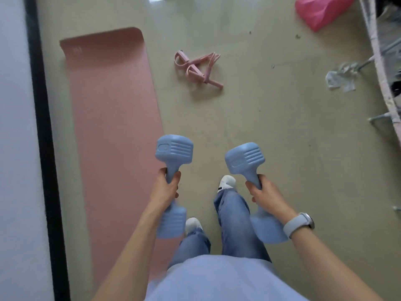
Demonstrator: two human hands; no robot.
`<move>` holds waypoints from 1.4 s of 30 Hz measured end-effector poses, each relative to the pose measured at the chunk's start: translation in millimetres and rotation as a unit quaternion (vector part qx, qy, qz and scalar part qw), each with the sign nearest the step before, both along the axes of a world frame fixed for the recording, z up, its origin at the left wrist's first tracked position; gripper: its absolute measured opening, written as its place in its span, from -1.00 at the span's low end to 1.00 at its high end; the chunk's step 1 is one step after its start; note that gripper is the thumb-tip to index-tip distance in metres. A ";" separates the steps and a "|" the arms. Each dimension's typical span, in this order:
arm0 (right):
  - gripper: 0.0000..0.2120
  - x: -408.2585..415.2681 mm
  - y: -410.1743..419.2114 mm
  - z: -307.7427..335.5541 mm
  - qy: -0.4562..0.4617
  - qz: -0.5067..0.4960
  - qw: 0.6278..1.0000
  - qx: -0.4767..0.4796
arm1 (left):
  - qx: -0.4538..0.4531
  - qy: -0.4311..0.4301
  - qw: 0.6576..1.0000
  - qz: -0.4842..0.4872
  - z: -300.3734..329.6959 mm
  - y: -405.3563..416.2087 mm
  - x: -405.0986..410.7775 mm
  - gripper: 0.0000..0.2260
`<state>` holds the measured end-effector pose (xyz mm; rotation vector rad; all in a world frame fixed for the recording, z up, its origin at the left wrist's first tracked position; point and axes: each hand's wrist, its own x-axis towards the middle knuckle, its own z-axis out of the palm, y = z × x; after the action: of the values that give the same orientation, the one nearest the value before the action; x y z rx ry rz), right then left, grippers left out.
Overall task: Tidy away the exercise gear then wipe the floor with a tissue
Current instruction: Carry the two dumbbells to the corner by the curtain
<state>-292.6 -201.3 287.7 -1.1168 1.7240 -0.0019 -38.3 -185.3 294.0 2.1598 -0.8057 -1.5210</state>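
My left hand grips the handle of a light blue dumbbell, held above the floor at the right edge of the pink exercise mat. In my right hand is a second light blue dumbbell, its handle wrapped by my fingers. The mat lies unrolled on the floor along the left side. A pink pedal resistance band lies tangled on the bare floor ahead, beyond both dumbbells. A crumpled white tissue or wrapper lies on the floor at the right.
A white wall with a black baseboard runs down the left. A pink plastic bag sits at the top right. A metal-legged rack with fabric lines the right edge. My feet in white shoes stand between the dumbbells.
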 end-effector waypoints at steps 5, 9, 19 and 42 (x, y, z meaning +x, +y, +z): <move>-0.83 -13.2 -90.6 13.8 -0.008 -0.004 1.000 -0.010 | 0.016 -0.002 0.995 0.094 12.6 -74.2 -5.2 -0.87; -0.85 -31.2 -195.9 21.8 -0.026 -0.010 1.000 -0.012 | 0.013 -0.009 0.991 0.132 23.1 -165.7 -21.8 -0.85; -0.85 -71.2 -436.0 60.5 -0.061 0.008 0.997 -0.042 | -0.039 0.027 0.989 0.143 56.4 -401.2 -76.2 -0.86; -0.88 -95.4 -1049.6 76.6 -0.067 0.045 0.995 -0.053 | -0.038 0.052 0.989 0.134 72.8 -980.9 -125.6 -0.86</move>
<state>-388.0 -1250.9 364.3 -1.2433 1.5680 -0.1105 -163.8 -1166.2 366.9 2.0219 -0.5069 -1.4271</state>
